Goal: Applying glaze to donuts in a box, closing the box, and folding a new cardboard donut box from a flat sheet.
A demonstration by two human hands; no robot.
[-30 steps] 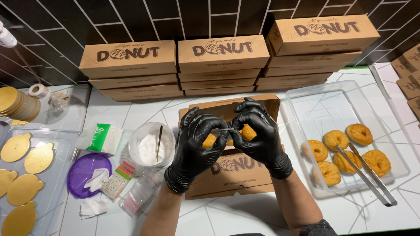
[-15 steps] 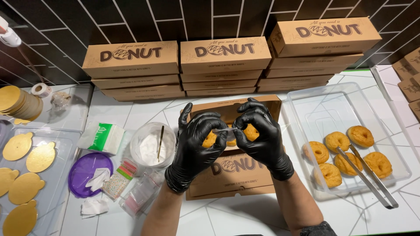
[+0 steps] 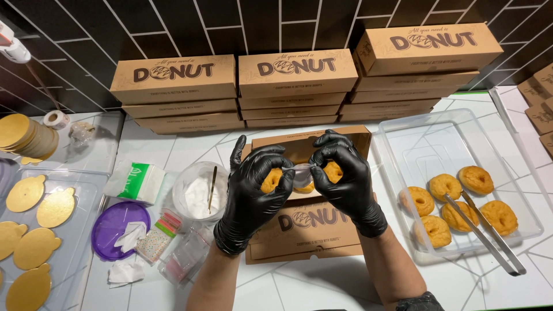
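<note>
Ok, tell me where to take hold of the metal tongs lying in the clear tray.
Probably grip the tongs at their joined end, near the tray's front right corner, coming from above and the right. That end pokes out over the rim, clear of the donuts; the two arms spread toward the donuts, so a hand there would likely bump them.

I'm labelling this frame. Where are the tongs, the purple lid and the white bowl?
tongs [image 3: 484,233]: head view, middle of the arms.
purple lid [image 3: 109,222]: head view, bare left part.
white bowl [image 3: 193,175]: head view, upper rim.
</note>
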